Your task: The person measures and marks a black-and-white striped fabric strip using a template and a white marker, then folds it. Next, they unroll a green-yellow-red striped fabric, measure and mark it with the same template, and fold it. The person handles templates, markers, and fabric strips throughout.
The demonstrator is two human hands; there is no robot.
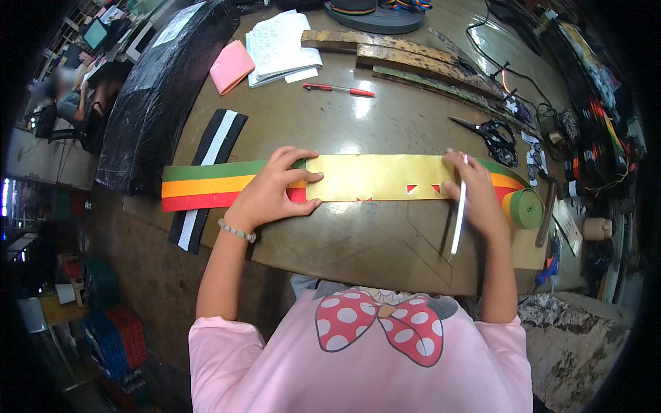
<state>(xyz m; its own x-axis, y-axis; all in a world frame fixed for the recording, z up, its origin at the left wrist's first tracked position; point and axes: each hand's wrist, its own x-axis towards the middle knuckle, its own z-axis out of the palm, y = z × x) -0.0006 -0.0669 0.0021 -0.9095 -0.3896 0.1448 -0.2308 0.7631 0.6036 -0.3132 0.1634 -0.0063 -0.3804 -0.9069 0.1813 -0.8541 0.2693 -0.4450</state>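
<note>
Gold template strip (372, 177) is lying flat on the green-yellow-red striped webbing (206, 184), lengthwise, in front of me on the brown table (330, 241). Red shows through two triangular cut-outs near its right end, plus small notches on the near edge. My left hand (275, 186) is on the template's left end: fingers spread, fingertips on top, thumb by the near edge, bracing rather than clenched. My right hand (478, 199) is at the right end, grasping a slim white stick (457, 230) that slants toward me; can't tell how hard the fingertips bear on the template. Webbing runs out past both ends; right end finishes in a coil (527, 208). Left end crosses over a black strap with a white stripe (224, 131). Black scissors (497, 138) lie beyond my right hand, red pen (339, 89) past the template. Further back: white papers (279, 48), folded pink paper (232, 67), worn wooden bars (420, 58). Far left, beyond a black-wrapped bundle (155, 89), another person (69, 103) is seated.
</note>
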